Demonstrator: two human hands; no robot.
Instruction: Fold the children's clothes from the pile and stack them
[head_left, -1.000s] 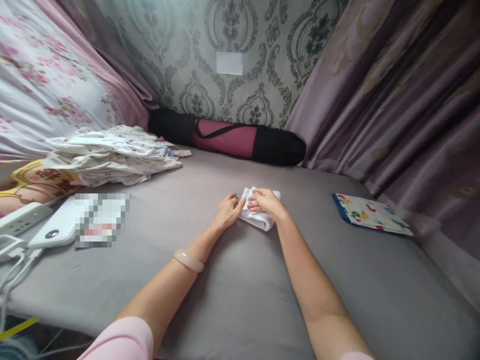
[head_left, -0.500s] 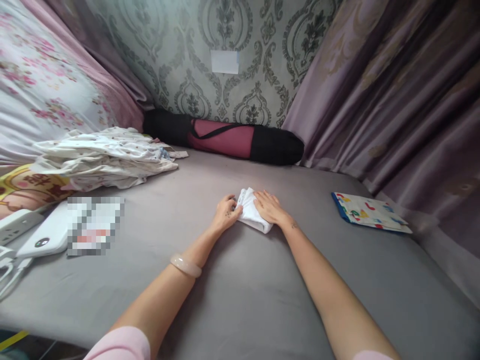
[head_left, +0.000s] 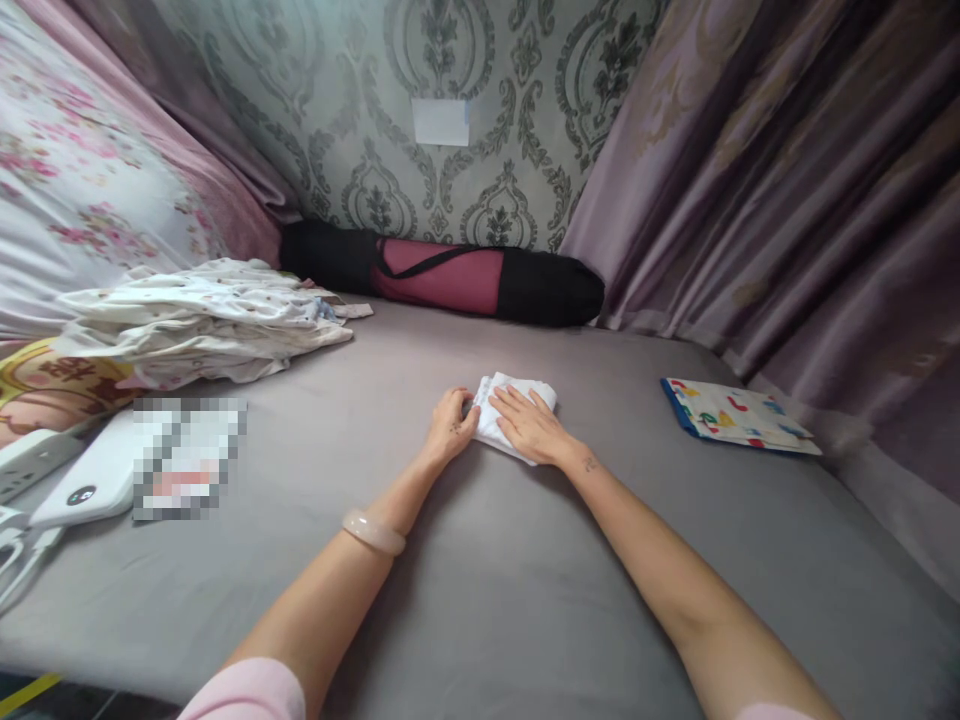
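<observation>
The right hand has slid inward, spread flat over the folded white cloth, the left hand curled at its edge, grip unclear.

Soft, muted light; hands fairly sharp; right curtain shadowed; 1 patch pixelated.

A wall papered in grey with dark damask medallions rises behind a broad, flat, grey cloth-covered surface; glossy mauve curtains hang right, pink-flowered white fabric left.
</observation>
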